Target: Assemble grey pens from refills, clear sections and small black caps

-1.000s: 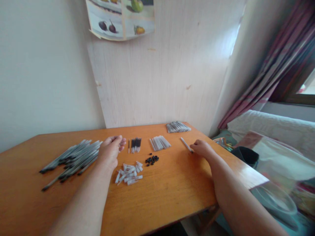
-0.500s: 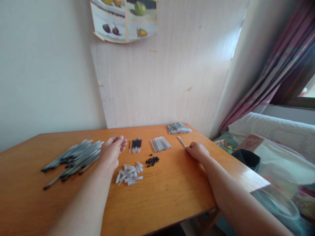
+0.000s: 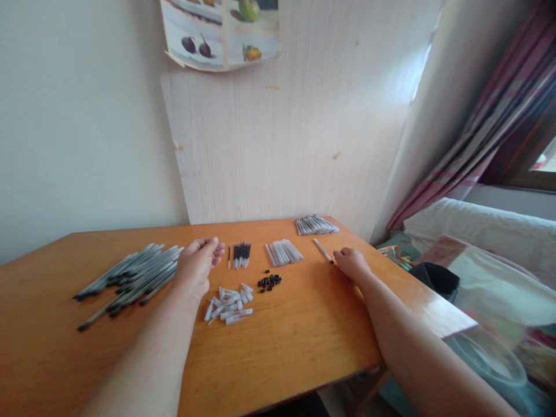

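Observation:
My left hand [image 3: 200,259] hovers between a pile of long clear pens with black ends [image 3: 134,278] and a row of black-inked refills [image 3: 241,255]. Its thumb meets the curled fingers and nothing shows in them. A single pen [image 3: 322,250] lies slanted on the table, its dark end close to my right hand [image 3: 353,265]. That hand rests there with bent fingers, apart from the pen, holding nothing I can see. Between the arms lie clear caps [image 3: 229,304], small black plugs [image 3: 270,281] and a row of clear tubes [image 3: 284,252].
A stack of thin pens [image 3: 317,225] lies at the far right corner of the wooden table [image 3: 278,353]. A pale board [image 3: 304,145] stands behind with a fruit picture [image 3: 221,37]. Right of the table are a dark container [image 3: 434,281] and a clear tub [image 3: 495,356].
My right hand has let go of the pen and drawn slightly right, leaving it on the table. My left hand has hardly moved.

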Motion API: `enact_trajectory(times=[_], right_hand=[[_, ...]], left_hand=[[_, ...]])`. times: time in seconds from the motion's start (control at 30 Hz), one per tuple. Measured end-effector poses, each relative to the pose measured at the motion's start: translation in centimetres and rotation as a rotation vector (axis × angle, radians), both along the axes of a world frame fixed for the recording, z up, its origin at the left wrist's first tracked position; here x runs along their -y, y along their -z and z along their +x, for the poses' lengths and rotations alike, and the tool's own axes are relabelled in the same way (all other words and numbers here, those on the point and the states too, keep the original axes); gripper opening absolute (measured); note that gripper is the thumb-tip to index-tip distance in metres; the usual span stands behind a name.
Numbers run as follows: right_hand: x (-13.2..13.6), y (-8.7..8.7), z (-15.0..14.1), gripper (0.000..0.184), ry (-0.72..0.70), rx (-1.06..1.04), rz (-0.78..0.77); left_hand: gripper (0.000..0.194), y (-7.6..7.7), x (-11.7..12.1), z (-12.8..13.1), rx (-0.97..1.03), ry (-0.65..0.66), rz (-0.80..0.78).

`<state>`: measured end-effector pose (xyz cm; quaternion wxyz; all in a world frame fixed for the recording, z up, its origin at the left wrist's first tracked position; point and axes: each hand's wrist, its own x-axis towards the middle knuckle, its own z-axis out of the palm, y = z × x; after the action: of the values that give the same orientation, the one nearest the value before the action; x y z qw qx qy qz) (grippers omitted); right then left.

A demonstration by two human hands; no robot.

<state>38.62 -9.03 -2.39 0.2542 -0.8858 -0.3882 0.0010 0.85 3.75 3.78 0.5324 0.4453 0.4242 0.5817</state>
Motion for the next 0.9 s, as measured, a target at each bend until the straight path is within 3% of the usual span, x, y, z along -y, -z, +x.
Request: enact_trajectory(times=[0.37, 0.9], right_hand=[[0.0, 0.3, 0.5, 0.041, 0.045, -0.016, 0.139], [0.7, -0.9, -2.8, 0.043, -0.046, 0.091, 0.249]], left_hand=[[0.018, -0.3, -0.1, -0.3, 0.019, 0.0, 0.011], [0.016, -0.3, -0.7, -0.9, 0.066, -0.014, -0.045]])
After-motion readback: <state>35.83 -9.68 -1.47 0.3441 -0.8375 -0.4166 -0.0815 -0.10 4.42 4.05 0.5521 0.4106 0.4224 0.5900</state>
